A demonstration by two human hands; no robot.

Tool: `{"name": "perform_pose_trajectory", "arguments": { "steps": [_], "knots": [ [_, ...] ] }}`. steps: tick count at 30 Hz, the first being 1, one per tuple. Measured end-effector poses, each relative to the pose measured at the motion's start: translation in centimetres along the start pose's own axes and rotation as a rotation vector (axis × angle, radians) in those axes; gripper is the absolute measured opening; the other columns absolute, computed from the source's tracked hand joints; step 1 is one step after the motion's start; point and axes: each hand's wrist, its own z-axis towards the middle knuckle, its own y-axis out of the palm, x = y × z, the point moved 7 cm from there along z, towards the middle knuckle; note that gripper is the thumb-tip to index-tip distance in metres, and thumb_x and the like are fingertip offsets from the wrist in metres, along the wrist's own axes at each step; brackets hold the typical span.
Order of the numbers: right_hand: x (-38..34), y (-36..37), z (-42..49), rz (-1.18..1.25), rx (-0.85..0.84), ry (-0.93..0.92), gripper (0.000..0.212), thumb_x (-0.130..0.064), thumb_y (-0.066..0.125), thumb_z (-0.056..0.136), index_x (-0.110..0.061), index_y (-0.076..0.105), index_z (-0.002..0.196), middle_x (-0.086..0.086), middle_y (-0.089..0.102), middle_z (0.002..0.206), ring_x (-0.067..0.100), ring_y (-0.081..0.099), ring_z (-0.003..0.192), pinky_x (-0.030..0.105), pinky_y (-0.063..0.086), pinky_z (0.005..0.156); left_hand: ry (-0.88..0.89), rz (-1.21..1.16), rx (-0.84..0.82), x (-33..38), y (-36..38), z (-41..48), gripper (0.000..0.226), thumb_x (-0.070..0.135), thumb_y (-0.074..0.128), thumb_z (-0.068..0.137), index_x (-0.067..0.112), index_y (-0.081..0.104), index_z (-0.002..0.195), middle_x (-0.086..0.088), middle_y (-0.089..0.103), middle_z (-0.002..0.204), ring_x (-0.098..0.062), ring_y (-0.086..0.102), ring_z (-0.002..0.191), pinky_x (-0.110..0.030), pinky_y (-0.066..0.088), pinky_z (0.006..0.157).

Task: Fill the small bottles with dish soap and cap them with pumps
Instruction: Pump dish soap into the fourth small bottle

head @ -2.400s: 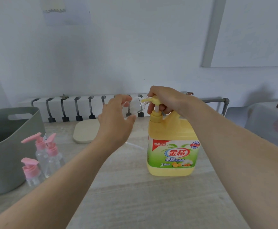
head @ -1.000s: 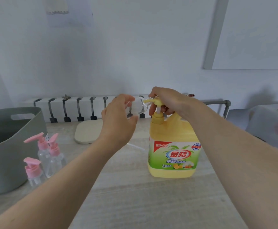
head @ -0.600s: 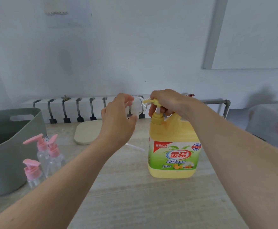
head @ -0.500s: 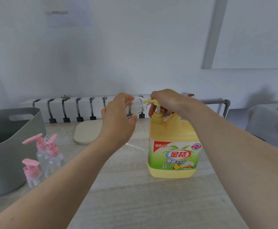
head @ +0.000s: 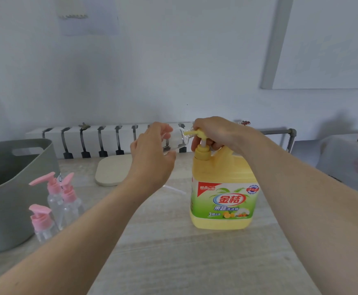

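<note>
A big yellow dish soap jug [head: 224, 188] stands on the table right of centre. My right hand [head: 214, 133] is closed over its yellow pump head [head: 195, 132]. My left hand [head: 152, 158] holds a small clear bottle [head: 177, 140] tilted sideways, with its open neck against the pump's spout. Three small clear bottles with pink pumps stand at the left: one in front [head: 43, 224], two behind it [head: 54, 194] [head: 70, 199]. A thin clear dip tube [head: 173, 189] lies on the table beside the jug; the rest of it is hidden by my left wrist.
A grey plastic tub [head: 10, 188] with a handle hole fills the left edge. A pale rounded board [head: 112, 171] lies at the back of the table. Behind runs a white radiator-like rack [head: 93, 141] against the wall. A covered seat [head: 344, 165] stands to the right.
Both hands keep their hold. The pump head has bobbed slightly down and up under my right hand, while the small bottle stays at the spout.
</note>
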Motion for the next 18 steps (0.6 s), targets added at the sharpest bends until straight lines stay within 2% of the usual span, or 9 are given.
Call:
{"name": "perform_pose_trajectory", "arguments": {
  "steps": [3,7,11,18],
  "knots": [
    [0.10,-0.29,0.18,0.118,-0.024,0.005,0.054,-0.039,0.041,0.090,-0.006,0.073,0.063,-0.004,0.054,0.044,0.006,0.039,0.034,0.014,0.035,0.036,-0.005,0.004,0.005,-0.01,-0.17,0.02,0.045,0.009,0.067,0.087,0.020,0.048,0.127,0.008,0.058,0.119,-0.012,0.050,0.117,-0.044,0.034,0.109],
    [0.31,-0.46,0.31,0.143,-0.032,0.015,0.056,-0.045,0.041,0.088,-0.009,0.074,0.060,0.000,0.063,0.055,0.007,0.044,0.041,0.016,0.038,0.038,0.005,0.003,0.018,0.07,-0.52,0.14,0.043,0.009,0.066,0.087,0.020,0.049,0.125,0.009,0.058,0.117,-0.010,0.050,0.116,-0.044,0.034,0.109],
    [0.15,-0.30,0.21,0.082,-0.007,0.008,0.052,-0.039,0.041,0.091,-0.008,0.073,0.062,-0.005,0.058,0.045,0.006,0.043,0.037,0.014,0.036,0.035,0.006,0.001,0.024,0.11,-0.49,0.12,0.042,0.009,0.067,0.087,0.020,0.049,0.124,0.008,0.059,0.117,-0.010,0.050,0.116,-0.044,0.034,0.108],
    [-0.14,-0.10,0.15,-0.006,0.019,-0.004,0.045,-0.028,0.036,0.096,-0.009,0.069,0.070,-0.011,0.057,0.039,0.012,0.044,0.050,0.013,0.035,0.035,0.012,-0.001,0.017,0.20,-0.17,0.07,0.044,0.009,0.067,0.087,0.020,0.049,0.125,0.008,0.059,0.120,-0.011,0.051,0.116,-0.044,0.034,0.108]
  ]
}}
